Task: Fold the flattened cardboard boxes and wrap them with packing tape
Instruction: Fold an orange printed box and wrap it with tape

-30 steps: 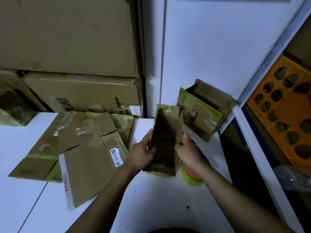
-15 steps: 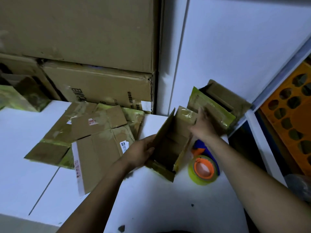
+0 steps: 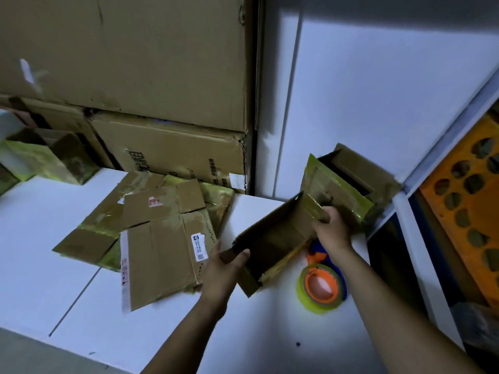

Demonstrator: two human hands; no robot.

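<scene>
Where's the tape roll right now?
In the head view, the tape roll lies flat on the white table, right of centre, just below the small box and under the right hand.

Printed characters on the lower stacked carton (image 3: 172, 155) and the flattened box's white label (image 3: 199, 247) are too blurred to read.

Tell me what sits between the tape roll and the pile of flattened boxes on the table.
In the head view, the half-opened box held by both hands, plus the left hand, sits between the tape roll and the flattened boxes.
</scene>
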